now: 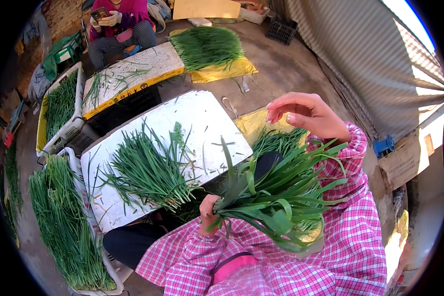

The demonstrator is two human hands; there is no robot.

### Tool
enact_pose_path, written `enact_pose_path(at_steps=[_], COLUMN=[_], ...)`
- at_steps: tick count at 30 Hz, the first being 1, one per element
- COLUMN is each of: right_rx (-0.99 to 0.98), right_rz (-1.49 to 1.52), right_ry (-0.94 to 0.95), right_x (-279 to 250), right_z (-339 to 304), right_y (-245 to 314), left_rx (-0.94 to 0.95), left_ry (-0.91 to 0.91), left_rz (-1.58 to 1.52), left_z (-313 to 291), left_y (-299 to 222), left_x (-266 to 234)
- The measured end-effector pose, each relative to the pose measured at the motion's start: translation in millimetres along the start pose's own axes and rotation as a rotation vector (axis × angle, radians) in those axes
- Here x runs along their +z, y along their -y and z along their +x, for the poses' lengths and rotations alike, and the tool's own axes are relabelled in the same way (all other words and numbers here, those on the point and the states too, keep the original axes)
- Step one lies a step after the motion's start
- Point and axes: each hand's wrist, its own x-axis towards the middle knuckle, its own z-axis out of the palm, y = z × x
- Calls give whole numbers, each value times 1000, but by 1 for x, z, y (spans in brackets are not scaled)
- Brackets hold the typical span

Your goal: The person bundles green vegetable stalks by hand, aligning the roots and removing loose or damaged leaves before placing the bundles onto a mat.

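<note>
Item 1, your left hand [209, 212]: low, before your lap; forearm rising from the lower edge in a pink checked sleeve [192, 249]; fingers wrapped round and clamped on the stem end of item 2.

Item 2, bunch of long green leaves [281, 207]: gathered at your left fingers, fanning rightward from them over your lap, tips drooping in front of your right sleeve.

Item 3, your right hand [313, 116]: raised beyond and right of the left; elbow bent, fingers curled and pointing left, thumb apart from them, nothing held between.

Item 4, loose pile of leaves [148, 167]: left of your left fingers and beyond them, on a white board [197, 111].

Item 5, further leaves [276, 142], on a yellow sheet [249, 123]: below your right fingers in the view, apart from them.

Item 6, white crate [117, 283], heaped with leaves: well left of your left fingers.

Item 7, 1 seated person [126, 19] with a phone [99, 13]: well beyond the fingers of both your hands, toward the upper left.
</note>
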Motion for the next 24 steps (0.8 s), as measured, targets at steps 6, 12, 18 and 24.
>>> enact_pose_path(at_steps=[6,12,18,24], right_rx=[-178,-139,-114,-205], right_rz=[-381,-594,-874,-1167], right_ry=[470,526,477,395], right_x=[18,30,32,38], right_z=[24,22,12,21], right_y=[55,63,69,55], left_rx=[67,12,42,29], left_ry=[-5,28,-36,-70], left_rz=[55,98,146,206], left_z=[7,-1,1,3], left_y=[-7,2,0,-1], left_x=[0,-6,-8,-14])
